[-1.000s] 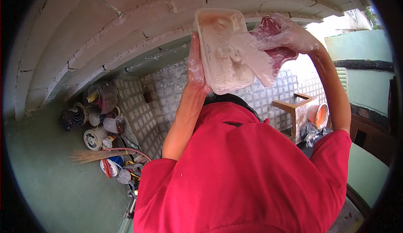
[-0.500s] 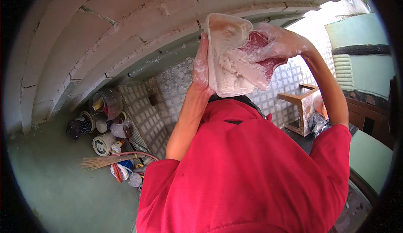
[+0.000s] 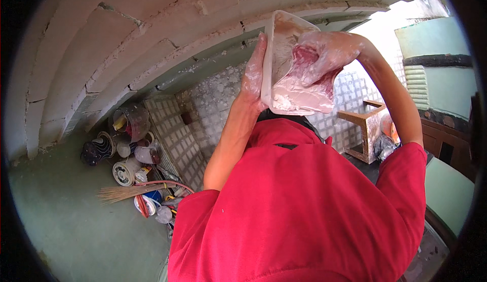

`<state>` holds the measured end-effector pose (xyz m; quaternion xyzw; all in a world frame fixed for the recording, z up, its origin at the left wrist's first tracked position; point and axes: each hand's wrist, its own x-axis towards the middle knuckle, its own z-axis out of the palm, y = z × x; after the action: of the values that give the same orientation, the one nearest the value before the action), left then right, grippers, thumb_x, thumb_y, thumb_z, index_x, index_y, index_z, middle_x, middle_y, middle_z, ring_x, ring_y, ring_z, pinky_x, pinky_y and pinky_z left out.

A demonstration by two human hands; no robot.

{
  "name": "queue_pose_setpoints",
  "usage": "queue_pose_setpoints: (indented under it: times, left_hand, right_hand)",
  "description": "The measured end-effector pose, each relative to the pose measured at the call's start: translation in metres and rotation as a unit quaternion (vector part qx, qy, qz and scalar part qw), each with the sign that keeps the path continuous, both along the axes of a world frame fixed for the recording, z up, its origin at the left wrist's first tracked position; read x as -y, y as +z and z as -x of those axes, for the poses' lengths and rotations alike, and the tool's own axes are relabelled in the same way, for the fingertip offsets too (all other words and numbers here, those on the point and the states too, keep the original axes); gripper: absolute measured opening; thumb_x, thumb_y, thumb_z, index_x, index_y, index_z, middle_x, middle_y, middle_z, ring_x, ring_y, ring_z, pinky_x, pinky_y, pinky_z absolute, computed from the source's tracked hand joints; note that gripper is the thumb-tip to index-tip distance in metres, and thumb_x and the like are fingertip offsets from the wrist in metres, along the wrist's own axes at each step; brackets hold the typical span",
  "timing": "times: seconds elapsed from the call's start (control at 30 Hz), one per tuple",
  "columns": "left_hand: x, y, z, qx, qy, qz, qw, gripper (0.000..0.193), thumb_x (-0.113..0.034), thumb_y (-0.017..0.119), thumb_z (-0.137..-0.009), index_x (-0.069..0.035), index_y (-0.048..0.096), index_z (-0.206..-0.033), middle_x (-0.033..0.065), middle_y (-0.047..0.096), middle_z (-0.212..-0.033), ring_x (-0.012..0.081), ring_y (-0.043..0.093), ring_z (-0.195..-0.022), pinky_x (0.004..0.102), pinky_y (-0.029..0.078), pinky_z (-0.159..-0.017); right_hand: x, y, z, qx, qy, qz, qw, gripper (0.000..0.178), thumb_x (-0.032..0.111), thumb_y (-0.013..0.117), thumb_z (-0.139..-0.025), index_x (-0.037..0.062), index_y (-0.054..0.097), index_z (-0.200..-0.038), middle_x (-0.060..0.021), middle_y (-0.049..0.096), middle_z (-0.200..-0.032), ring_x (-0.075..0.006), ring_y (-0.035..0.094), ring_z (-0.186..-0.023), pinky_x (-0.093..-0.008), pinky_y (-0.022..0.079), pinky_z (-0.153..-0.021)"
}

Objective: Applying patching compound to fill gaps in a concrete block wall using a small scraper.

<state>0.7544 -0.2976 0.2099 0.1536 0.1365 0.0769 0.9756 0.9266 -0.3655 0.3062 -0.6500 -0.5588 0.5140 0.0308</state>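
Observation:
A white rectangular plastic tub is held up in front of me, streaked inside with thick white paste. My left hand is pressed along its left side, fingers stretched upward and smeared with white. My right hand grips a curved, flexible pink scraper-like sheet at its upper part. Paste coats much of this sheet, and its lower end lies over the tub's open side. The right hand's fingers are caked with paste too, and some are hidden behind the sheet's fold.
A pale block wall with cracked joints curves overhead and to the left. Buckets and a straw broom lie at lower left. To the right, a brown stool stands on the tiled floor, near a green wall panel.
The tub has shifted a little to the right and turned, along with my left hand. My right hand has bent further over, bringing the pink sheet across the tub's mouth.

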Motion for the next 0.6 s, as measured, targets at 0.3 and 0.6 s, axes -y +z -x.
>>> queue_pose_setpoints:
  times: [0.3, 0.6]
  left_hand:
    - [0.007, 0.013, -0.036, 0.043, 0.019, 0.011, 0.999, 0.068, -0.057, 0.044, -0.094, -0.005, 0.044, -0.138, 0.0156, 0.051, -0.136, 0.0299, 0.054, -0.120, 0.0461, 0.045, -0.101]
    - [0.030, -0.042, -0.072, 0.051, 0.166, -0.104, 0.979, 0.060, -0.053, 0.038, -0.097, -0.013, 0.041, -0.141, 0.0089, 0.048, -0.140, 0.0292, 0.051, -0.124, 0.0494, 0.043, -0.103]
  right_hand:
    - [0.057, -0.007, -0.059, -0.383, -0.325, -0.058, 0.863, 0.048, 0.009, 0.078, -0.068, -0.0007, 0.057, -0.110, -0.0085, 0.065, -0.101, -0.0169, 0.063, -0.094, -0.0300, 0.051, -0.085]
    - [0.107, -0.038, -0.098, -0.575, -0.463, -0.352, 0.575, 0.048, 0.006, 0.060, -0.089, -0.0039, 0.046, -0.134, -0.0152, 0.058, -0.128, -0.0258, 0.059, -0.116, -0.0396, 0.052, -0.094]
